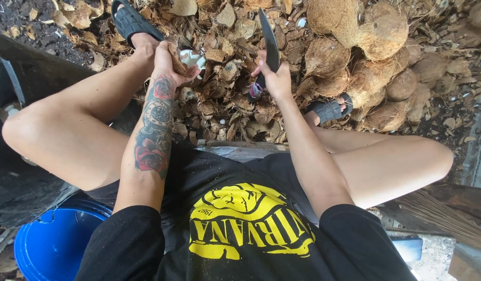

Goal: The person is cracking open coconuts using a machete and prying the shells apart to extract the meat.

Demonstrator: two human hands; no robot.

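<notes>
The coconut piece (186, 58) is mostly covered by the left hand (170, 65); only a strip of brown shell and a patch of white flesh at the fingertips show. The knife (270, 41) handle is hidden inside the right hand (274, 78), apart from a bit of pinkish wrap below the fist. The left foot is partly behind the left wrist.

Left hand: closed around the coconut piece, held above the shell scraps (225, 109). Right hand: closed tight on the knife, dark blade pointing up and away. Blade and coconut piece are apart, the blade to the right of the piece. Whole husked coconuts (365, 62) are piled right of the knife. A blue bucket (53, 244) sits at lower left, cut off by the frame edge.
</notes>
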